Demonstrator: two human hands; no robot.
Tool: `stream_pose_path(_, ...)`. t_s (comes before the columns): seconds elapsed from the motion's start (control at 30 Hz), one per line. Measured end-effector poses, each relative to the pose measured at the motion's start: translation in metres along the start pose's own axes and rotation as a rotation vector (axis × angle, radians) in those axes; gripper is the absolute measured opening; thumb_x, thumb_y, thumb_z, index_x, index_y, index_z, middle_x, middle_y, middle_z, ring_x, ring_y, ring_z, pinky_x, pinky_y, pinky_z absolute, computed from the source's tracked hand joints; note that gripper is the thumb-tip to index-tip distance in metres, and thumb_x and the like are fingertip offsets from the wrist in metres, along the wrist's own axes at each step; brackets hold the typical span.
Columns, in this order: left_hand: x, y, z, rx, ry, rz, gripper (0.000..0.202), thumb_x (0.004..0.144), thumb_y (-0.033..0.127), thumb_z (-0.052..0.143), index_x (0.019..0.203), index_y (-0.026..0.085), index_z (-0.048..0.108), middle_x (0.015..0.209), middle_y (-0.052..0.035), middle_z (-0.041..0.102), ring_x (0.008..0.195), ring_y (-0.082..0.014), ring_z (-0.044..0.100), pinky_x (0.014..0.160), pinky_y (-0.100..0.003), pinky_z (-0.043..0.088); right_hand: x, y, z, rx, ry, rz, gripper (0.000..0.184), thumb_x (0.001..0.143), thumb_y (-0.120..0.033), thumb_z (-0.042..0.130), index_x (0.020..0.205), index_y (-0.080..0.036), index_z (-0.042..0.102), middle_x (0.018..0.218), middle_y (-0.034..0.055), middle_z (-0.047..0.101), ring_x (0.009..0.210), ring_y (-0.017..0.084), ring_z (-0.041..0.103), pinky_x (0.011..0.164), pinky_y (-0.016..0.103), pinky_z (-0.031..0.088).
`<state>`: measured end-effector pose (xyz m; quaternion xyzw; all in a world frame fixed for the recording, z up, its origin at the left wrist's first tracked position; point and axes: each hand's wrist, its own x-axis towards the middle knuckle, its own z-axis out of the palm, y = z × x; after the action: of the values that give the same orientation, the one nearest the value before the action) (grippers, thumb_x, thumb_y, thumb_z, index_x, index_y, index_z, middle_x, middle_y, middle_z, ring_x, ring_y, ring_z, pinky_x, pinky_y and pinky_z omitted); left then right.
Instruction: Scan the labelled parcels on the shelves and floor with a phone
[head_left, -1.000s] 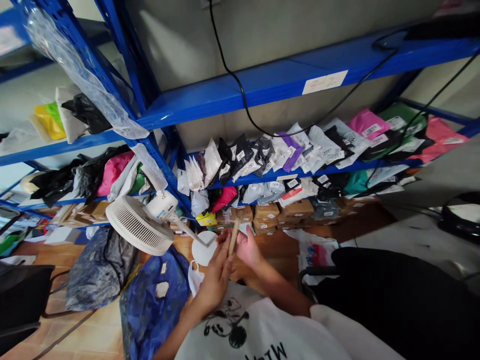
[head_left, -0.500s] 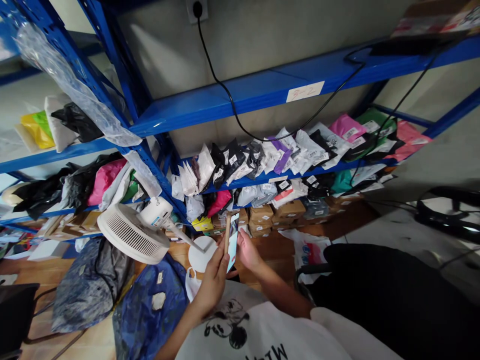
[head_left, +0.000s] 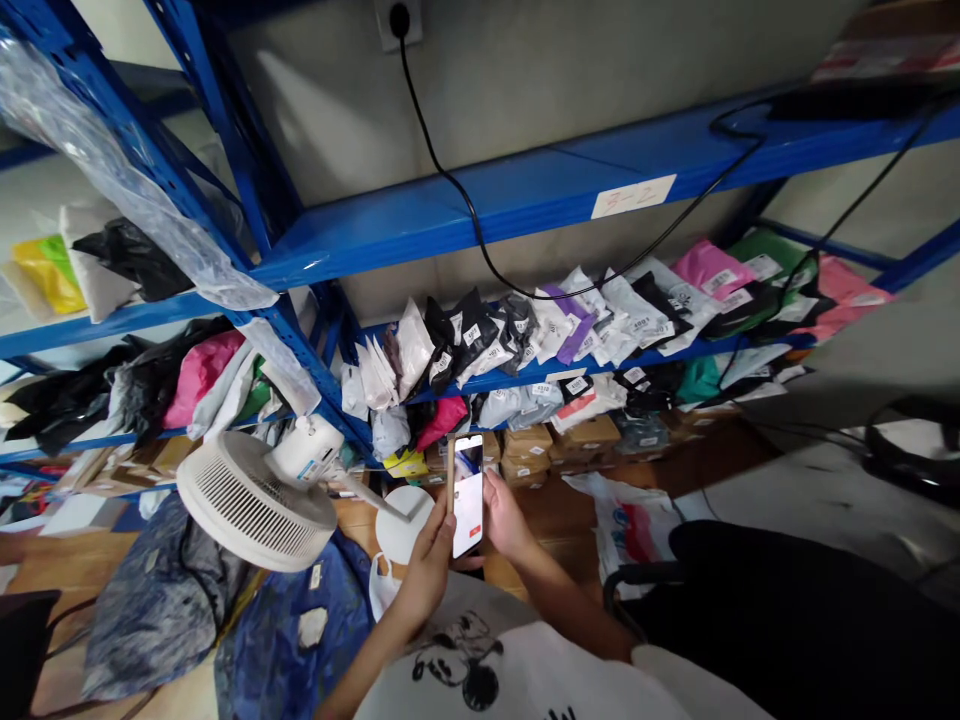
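Note:
In front of my chest I see a smartphone (head_left: 468, 505) held upright, its lit screen turned towards me. A tan strip, perhaps the edge of a flip cover, runs along its left side. My left hand (head_left: 430, 556) is closed around the phone's lower left side, the thumb on its edge. At the right edge my right hand (head_left: 508, 516) has its fingers curled against the phone; their tips are partly hidden behind it. The screen shows a picture at the top and a small red button low down.
Blue shelving (head_left: 465, 215) faces me, with several labelled plastic parcels (head_left: 547, 325) in rows and cardboard boxes (head_left: 585, 437) below. A white fan (head_left: 259, 500) stands left beside blue sacks (head_left: 289, 640). A black chair (head_left: 780, 620) is at right. A black cable (head_left: 469, 205) hangs across the shelf.
The phone has turned so its screen faces me more fully. My right hand has come in from slightly apart to the phone's right edge. The view has shifted a little.

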<state>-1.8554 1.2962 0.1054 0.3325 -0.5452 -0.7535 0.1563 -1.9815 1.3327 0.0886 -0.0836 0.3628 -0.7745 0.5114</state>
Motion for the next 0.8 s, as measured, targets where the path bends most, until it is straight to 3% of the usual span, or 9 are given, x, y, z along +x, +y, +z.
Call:
stream_pose_path(0.07,0.014,0.008,-0.001,0.112,-0.041,0.084,0.063,0.086,0.056,0.053,0.142,0.029,0.043,0.149,-0.0084,0.040,0.128,-0.0338,0.046,0.098,-0.054,0.049,0.014,-0.007,0.000,0.020,-0.022,-0.015,0.047,0.067,-0.066,0.054,0.080,-0.022,0.066,0.079,0.0091,0.075,0.094,0.033,0.068,0.084,0.046,0.051)
stream_pose_path(0.17,0.036,0.030,0.000,0.439,-0.149,0.352,0.047,0.089,0.044,0.054,0.135,0.032,0.053,0.145,-0.0061,0.045,0.135,-0.0293,0.038,0.115,-0.051,0.030,0.039,-0.022,-0.001,0.073,-0.144,-0.039,0.050,0.071,-0.068,0.047,0.074,-0.022,0.065,0.080,0.0120,0.073,0.096,0.034,0.066,0.082,0.046,0.051)
stream_pose_path(0.27,0.061,0.050,-0.001,0.585,-0.203,0.489,0.045,0.090,0.038,0.053,0.135,0.033,0.053,0.146,-0.0060,0.045,0.139,-0.0277,0.034,0.119,-0.049,0.020,0.065,-0.040,0.003,0.067,-0.184,-0.083,0.058,0.072,-0.073,0.039,0.072,-0.021,0.065,0.081,0.0138,0.073,0.096,0.034,0.066,0.079,0.046,0.052)
stream_pose_path(0.37,0.088,0.058,-0.005,0.433,-0.173,0.395,0.047,0.091,0.042,0.050,0.137,0.033,0.049,0.150,-0.0039,0.040,0.139,-0.0284,0.033,0.116,-0.049,0.029,0.090,-0.055,0.015,0.007,-0.103,-0.077,0.052,0.069,-0.071,0.043,0.071,-0.023,0.063,0.080,0.0117,0.073,0.095,0.033,0.067,0.080,0.045,0.052)
stream_pose_path(0.5,0.117,0.060,-0.015,0.071,-0.026,0.128,0.059,0.088,0.054,0.050,0.142,0.031,0.043,0.155,-0.0040,0.032,0.135,-0.0317,0.039,0.092,-0.044,0.055,0.122,-0.063,0.033,-0.042,0.038,-0.085,0.039,0.064,-0.062,0.054,0.073,-0.024,0.062,0.079,0.0075,0.074,0.097,0.033,0.067,0.080,0.044,0.053)
stream_pose_path(0.67,0.143,0.069,-0.025,-0.032,0.022,0.112,0.064,0.083,0.057,0.058,0.138,0.027,0.049,0.151,-0.0057,0.038,0.131,-0.0311,0.045,0.091,-0.040,0.057,0.159,-0.059,0.043,-0.055,0.149,-0.086,0.037,0.064,-0.059,0.060,0.076,-0.024,0.063,0.075,0.0061,0.075,0.094,0.032,0.068,0.078,0.042,0.054)
stream_pose_path(0.8,0.161,0.072,-0.026,-0.026,0.065,0.124,0.063,0.079,0.060,0.062,0.131,0.025,0.058,0.146,-0.0061,0.046,0.134,-0.0322,0.041,0.098,-0.041,0.052,0.175,-0.061,0.037,-0.067,0.155,-0.059,0.040,0.063,-0.061,0.061,0.076,-0.023,0.063,0.071,0.0058,0.075,0.090,0.033,0.069,0.076,0.042,0.054)
